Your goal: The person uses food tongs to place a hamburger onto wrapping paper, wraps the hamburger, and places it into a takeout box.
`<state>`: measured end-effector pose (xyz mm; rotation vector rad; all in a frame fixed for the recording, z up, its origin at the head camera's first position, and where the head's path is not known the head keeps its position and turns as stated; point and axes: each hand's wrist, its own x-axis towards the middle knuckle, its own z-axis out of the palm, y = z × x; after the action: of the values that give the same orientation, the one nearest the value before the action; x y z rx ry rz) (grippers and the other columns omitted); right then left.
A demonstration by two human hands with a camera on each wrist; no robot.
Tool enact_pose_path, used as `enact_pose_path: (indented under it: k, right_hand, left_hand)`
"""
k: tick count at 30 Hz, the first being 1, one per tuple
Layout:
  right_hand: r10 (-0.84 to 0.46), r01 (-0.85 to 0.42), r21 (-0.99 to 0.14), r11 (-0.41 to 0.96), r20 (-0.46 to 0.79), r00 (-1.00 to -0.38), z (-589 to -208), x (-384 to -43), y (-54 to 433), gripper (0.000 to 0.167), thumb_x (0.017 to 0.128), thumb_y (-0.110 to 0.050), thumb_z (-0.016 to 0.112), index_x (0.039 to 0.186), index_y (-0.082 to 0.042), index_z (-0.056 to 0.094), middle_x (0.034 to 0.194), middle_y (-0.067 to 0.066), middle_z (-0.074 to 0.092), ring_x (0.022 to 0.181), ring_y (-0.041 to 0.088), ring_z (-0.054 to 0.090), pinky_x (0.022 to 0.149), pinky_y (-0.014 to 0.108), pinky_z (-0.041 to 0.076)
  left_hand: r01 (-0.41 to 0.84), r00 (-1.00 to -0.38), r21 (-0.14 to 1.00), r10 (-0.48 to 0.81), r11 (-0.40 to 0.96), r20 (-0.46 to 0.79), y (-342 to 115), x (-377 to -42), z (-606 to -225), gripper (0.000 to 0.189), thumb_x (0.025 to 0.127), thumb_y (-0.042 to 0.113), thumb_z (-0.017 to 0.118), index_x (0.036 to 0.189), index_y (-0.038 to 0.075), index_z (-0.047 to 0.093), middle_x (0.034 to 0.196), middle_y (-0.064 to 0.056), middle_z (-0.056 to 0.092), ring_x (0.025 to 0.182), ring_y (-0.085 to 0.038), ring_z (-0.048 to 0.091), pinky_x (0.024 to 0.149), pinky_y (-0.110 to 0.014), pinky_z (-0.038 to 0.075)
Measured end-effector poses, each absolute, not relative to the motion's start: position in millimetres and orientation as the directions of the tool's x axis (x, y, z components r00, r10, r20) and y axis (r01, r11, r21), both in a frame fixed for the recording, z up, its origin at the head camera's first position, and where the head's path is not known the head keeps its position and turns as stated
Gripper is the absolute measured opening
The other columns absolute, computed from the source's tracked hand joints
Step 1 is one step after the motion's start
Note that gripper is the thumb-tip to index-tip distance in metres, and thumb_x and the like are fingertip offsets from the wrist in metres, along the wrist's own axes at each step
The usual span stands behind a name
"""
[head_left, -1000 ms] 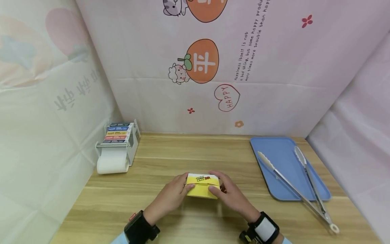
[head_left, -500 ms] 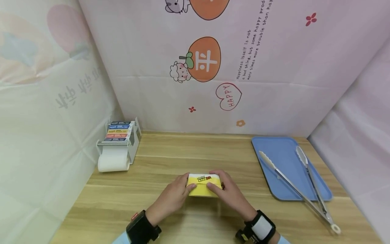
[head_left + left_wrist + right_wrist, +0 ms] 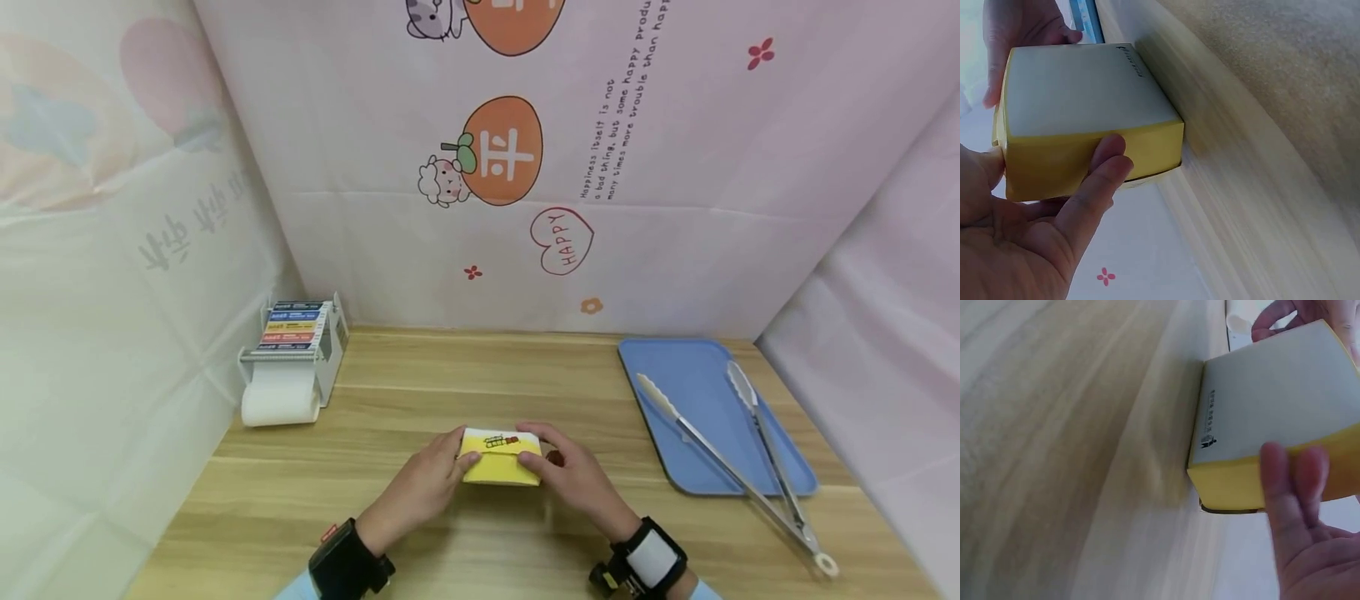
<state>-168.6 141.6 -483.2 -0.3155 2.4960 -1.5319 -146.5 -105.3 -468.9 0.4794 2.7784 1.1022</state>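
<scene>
Between both hands is a small paper takeaway box [image 3: 501,469], yellow with a white band and a printed logo on its front flap. In both wrist views its side panel is pale with small dark print. My left hand [image 3: 422,481] holds its left side, thumb at the flap's edge and fingers along the side. On the right, my right hand [image 3: 579,477] holds the other side, thumb at the flap's right edge. A small reddish-brown patch [image 3: 555,457] shows beside the right fingers; I cannot tell what it is. Whether the box touches the table is unclear.
A label dispenser [image 3: 291,367] with a white roll and coloured strips stands at the back left. At the right lies a blue tray [image 3: 693,358], with metal tongs [image 3: 776,508] across it, their handle end over the wooden table [image 3: 442,367]. Printed cloth walls [image 3: 352,250] surround the table.
The right thumb slid left across the flap, then back to the right edge. The box stays nearly in place, and the flap now lies flatter against the front than a second ago.
</scene>
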Motion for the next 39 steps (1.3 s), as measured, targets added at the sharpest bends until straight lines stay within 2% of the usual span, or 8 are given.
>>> enact_pose_path:
  k: [5,11,17,24,27,34,37,39]
  right_hand:
    - [-0.261,-0.040,-0.911,0.411,-0.075,-0.962,-478,-166,134,0.050,0.094,-0.046,0.070,0.138,-0.026,0.058,0.142,0.014,0.055,0.074,0.019,0.068,0.062,0.040,0.061]
    - [-0.190,-0.022,-0.889,0.458,-0.073,-0.979,-471,-164,121,0.053,0.091,-0.049,0.073,0.132,-0.018,0.058,0.122,0.010,0.062,0.069,0.018,0.063,0.055,0.038,0.057]
    - [-0.185,-0.032,-0.885,0.464,-0.062,-0.981,-470,-163,119,0.049,0.091,-0.043,0.075,0.128,-0.016,0.058,0.107,0.008,0.064,0.072,0.018,0.061,0.057,0.035,0.056]
    - [-0.267,0.035,-0.919,0.394,-0.150,-0.952,-478,-164,138,0.050,0.097,-0.051,0.064,0.139,-0.027,0.056,0.146,0.007,0.051,0.096,0.021,0.063,0.072,0.036,0.051]
    - [-0.304,0.069,-0.930,0.361,-0.187,-0.934,-478,-165,146,0.048,0.099,-0.048,0.063,0.143,-0.032,0.053,0.152,0.006,0.045,0.097,0.024,0.064,0.074,0.039,0.052]
    - [-0.296,-0.098,-0.861,0.499,-0.063,-0.953,-476,-165,145,0.044,0.095,-0.051,0.066,0.136,-0.035,0.060,0.113,0.005,0.068,0.083,0.018,0.062,0.066,0.032,0.051]
    - [-0.306,-0.161,-0.831,0.532,-0.012,-0.952,-477,-163,145,0.043,0.097,-0.047,0.066,0.136,-0.032,0.060,0.119,0.005,0.068,0.091,0.017,0.064,0.072,0.032,0.054]
    - [-0.315,-0.186,-0.810,0.557,0.002,-0.949,-477,-161,145,0.047,0.097,-0.047,0.065,0.140,-0.028,0.058,0.129,0.008,0.066,0.105,0.024,0.066,0.084,0.040,0.057]
  left_hand:
    - [0.233,-0.943,0.716,0.333,0.658,0.001,-105,-147,-470,0.075,0.105,0.055,0.037,0.152,-0.004,0.038,0.147,-0.026,0.048,0.131,-0.042,0.052,0.107,-0.059,0.044]
    - [0.234,-0.936,0.736,0.351,0.635,-0.006,-105,-149,-471,0.076,0.104,0.055,0.041,0.150,-0.005,0.039,0.143,-0.024,0.050,0.125,-0.035,0.055,0.102,-0.055,0.048]
    - [0.200,-0.931,0.771,0.362,0.604,-0.041,-107,-149,-472,0.084,0.096,0.061,0.056,0.150,-0.001,0.039,0.136,-0.018,0.051,0.102,-0.019,0.057,0.081,-0.038,0.053]
    - [0.188,-0.940,0.756,0.338,0.627,-0.047,-105,-148,-472,0.086,0.094,0.063,0.055,0.146,-0.004,0.041,0.130,-0.016,0.053,0.097,-0.015,0.058,0.078,-0.034,0.053]
    - [0.188,-0.940,0.760,0.339,0.622,-0.046,-104,-148,-471,0.086,0.095,0.062,0.056,0.146,-0.004,0.040,0.129,-0.016,0.053,0.096,-0.015,0.058,0.078,-0.035,0.053]
    - [0.162,-0.941,0.793,0.335,0.587,-0.056,-107,-148,-471,0.082,0.095,0.060,0.060,0.145,-0.001,0.042,0.123,-0.011,0.054,0.085,-0.013,0.057,0.066,-0.027,0.051]
    - [0.160,-0.942,0.783,0.331,0.601,-0.061,-108,-148,-471,0.081,0.094,0.063,0.059,0.145,0.002,0.043,0.110,-0.006,0.058,0.076,-0.012,0.057,0.059,-0.027,0.049]
    - [0.166,-0.942,0.767,0.330,0.620,-0.063,-110,-148,-469,0.078,0.094,0.064,0.057,0.144,0.005,0.046,0.107,-0.003,0.059,0.074,-0.011,0.057,0.058,-0.028,0.049]
